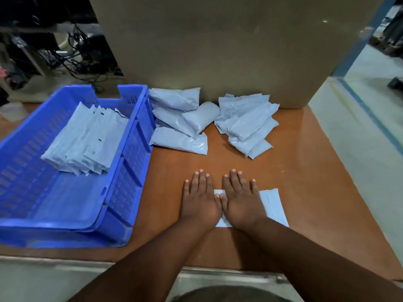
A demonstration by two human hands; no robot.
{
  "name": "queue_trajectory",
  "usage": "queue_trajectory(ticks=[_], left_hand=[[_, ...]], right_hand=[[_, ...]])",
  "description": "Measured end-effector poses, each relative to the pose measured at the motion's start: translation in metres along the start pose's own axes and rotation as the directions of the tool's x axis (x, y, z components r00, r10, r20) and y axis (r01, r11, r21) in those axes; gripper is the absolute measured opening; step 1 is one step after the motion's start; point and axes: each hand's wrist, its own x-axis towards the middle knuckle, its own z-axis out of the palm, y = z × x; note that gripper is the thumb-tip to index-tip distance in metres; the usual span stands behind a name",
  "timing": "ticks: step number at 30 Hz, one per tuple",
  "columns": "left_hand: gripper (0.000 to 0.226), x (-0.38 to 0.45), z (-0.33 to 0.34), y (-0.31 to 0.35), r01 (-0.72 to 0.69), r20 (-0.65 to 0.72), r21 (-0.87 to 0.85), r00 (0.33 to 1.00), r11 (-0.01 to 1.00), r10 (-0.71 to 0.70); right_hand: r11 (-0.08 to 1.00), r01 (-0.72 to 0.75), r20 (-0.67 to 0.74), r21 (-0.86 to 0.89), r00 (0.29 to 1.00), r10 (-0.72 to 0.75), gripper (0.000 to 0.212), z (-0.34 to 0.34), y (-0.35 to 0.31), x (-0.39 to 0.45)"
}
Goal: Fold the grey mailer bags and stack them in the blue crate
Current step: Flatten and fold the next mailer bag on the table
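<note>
We find both hands, left point(199, 198) and right point(238, 200), pressed flat with fingers straight on the grey mailer bag point(273, 205) lying crosswise on the bench point(305, 171), the blue crate point(122, 219) nearer our left hand.

The brown table point(283, 182) carries a blue crate point(122, 192), two loose heaps of grey mailer bags point(181, 118) point(246, 125), a flattened mailer bag point(272, 203) and a tall cardboard box point(218, 51).
</note>
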Motion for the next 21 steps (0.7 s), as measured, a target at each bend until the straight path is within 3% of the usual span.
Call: queue_trajectory(ticks=[12,17,21], left_hand=[[0.088,-0.001,-0.012,0.001,-0.018,0.029,0.032,0.999,0.999,0.017],[0.067,0.003,-0.029,0.024,-0.089,-0.025,0.027,0.996,0.996,0.089],[0.085,0.011,-0.027,0.070,-0.163,-0.025,-0.047,0.986,0.985,0.162]], right_hand=[[0.996,0.022,0.013,0.088,1.000,-0.023,0.067,-0.015,0.005,-0.004],[0.995,-0.006,-0.122,0.098,0.992,0.018,0.060,-0.033,0.047,-0.015],[0.989,-0.099,-0.014,0.106,0.995,0.101,0.064,-0.033,0.076,-0.024]])
